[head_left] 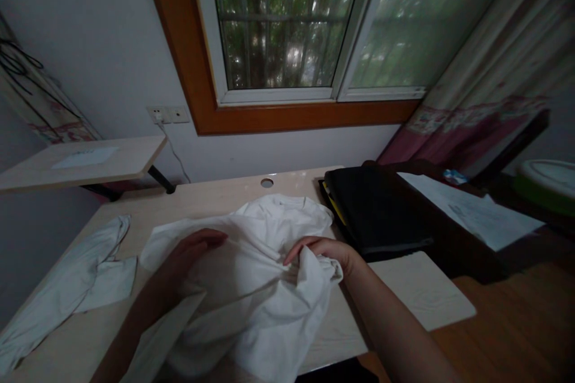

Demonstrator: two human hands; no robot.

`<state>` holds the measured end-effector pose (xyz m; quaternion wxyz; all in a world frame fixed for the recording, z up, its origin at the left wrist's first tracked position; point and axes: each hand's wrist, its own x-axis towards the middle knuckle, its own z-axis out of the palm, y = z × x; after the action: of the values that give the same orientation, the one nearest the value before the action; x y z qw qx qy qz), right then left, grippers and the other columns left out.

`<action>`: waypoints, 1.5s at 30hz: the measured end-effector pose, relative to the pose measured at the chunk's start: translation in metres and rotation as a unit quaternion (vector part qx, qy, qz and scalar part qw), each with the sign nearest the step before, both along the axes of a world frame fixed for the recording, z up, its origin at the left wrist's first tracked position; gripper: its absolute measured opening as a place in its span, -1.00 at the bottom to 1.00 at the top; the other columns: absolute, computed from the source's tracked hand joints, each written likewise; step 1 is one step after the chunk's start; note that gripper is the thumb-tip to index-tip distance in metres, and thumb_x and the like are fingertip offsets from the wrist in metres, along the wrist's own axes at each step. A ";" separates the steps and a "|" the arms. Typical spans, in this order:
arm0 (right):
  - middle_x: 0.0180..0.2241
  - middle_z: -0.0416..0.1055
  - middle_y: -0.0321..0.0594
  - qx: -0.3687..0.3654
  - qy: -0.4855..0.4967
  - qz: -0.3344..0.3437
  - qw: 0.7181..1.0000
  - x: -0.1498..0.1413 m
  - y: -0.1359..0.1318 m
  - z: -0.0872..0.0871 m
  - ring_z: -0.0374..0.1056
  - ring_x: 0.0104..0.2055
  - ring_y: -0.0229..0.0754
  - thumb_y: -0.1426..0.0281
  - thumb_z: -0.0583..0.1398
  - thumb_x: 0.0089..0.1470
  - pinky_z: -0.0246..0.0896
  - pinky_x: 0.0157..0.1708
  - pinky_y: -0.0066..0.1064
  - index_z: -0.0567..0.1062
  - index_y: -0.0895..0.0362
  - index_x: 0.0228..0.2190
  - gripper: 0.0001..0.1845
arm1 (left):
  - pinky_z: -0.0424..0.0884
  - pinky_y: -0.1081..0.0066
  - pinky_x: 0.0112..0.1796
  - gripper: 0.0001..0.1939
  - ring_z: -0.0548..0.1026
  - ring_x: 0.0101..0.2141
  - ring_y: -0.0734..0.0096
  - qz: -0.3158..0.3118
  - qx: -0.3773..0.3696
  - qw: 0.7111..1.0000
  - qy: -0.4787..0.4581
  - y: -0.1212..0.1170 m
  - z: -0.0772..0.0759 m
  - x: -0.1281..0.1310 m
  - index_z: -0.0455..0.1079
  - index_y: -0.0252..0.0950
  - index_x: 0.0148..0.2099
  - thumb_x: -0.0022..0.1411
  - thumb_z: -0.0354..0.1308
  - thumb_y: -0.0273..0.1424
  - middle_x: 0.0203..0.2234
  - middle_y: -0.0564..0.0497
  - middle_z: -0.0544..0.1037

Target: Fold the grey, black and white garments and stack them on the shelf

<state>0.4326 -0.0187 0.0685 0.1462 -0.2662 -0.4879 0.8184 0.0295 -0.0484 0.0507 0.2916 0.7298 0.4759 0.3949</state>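
Note:
A crumpled white T-shirt (265, 269) lies on the pale wooden desk in front of me, its neckline toward the window and its near part bunched up. My left hand (197, 245) rests on the left side of the shirt with its fingers stretched out, and some cloth lies across that forearm. My right hand (326, 248) is closed on a gathered fold at the shirt's right side. Part of the right fingers is hidden by the cloth.
Another folded white garment (67, 293) lies at the desk's left. A raised shelf (90, 161) with a paper stands behind it. At right are a black folder (377, 209), a pale board (422, 290) and a paper sheet (471, 209). A cable hole (267, 182) is near the wall.

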 end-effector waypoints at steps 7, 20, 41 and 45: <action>-0.30 0.58 -0.18 0.026 0.057 -0.077 0.995 0.001 0.003 -0.010 0.45 -0.36 -0.17 0.36 0.27 -0.11 0.25 -0.40 -0.46 0.46 0.20 0.17 -0.26 | 0.38 0.00 0.17 -0.58 0.46 0.12 0.05 0.019 0.079 0.972 0.222 0.015 -0.024 0.016 0.45 -0.08 0.21 0.33 0.14 -0.23 0.12 -0.07 0.52; -0.64 0.32 -0.38 0.193 0.015 -0.454 0.870 -0.003 0.031 -0.041 0.11 -0.64 -0.30 0.13 0.26 0.12 -0.04 -0.60 -0.46 0.57 0.12 -0.31 -0.69 | 0.42 0.29 -0.09 -0.73 0.55 -0.16 0.25 0.130 -0.019 0.927 0.353 0.014 -0.009 -0.050 0.55 -0.14 -0.09 0.30 0.03 -0.31 -0.17 -0.02 0.57; 0.44 0.01 -0.13 0.658 -0.165 -0.123 0.725 -0.062 0.010 -0.040 -0.08 0.46 0.06 0.20 0.18 0.32 -0.01 0.35 0.00 0.59 -0.02 0.05 -0.66 | 0.49 0.21 -0.03 -0.54 0.58 -0.11 0.26 0.011 0.024 0.987 0.157 0.005 -0.012 0.044 0.28 -0.14 0.31 0.42 0.04 -0.23 -0.05 -0.06 0.61; 0.27 0.35 -0.19 0.669 -0.140 -0.009 0.730 -0.091 -0.011 -0.028 -0.09 0.47 -0.05 0.26 0.09 0.39 -0.07 0.37 -0.04 0.59 -0.01 0.01 -0.68 | 0.50 0.26 -0.11 -0.48 0.60 -0.18 0.28 0.010 -0.068 0.996 0.056 0.005 -0.009 0.044 0.22 -0.16 0.33 0.39 0.06 -0.18 -0.14 -0.04 0.63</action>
<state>0.3418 -0.0297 0.0408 0.2240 -0.2153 -0.9215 0.2330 0.0732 -0.0434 0.0416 0.3099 0.7243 0.5243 0.3232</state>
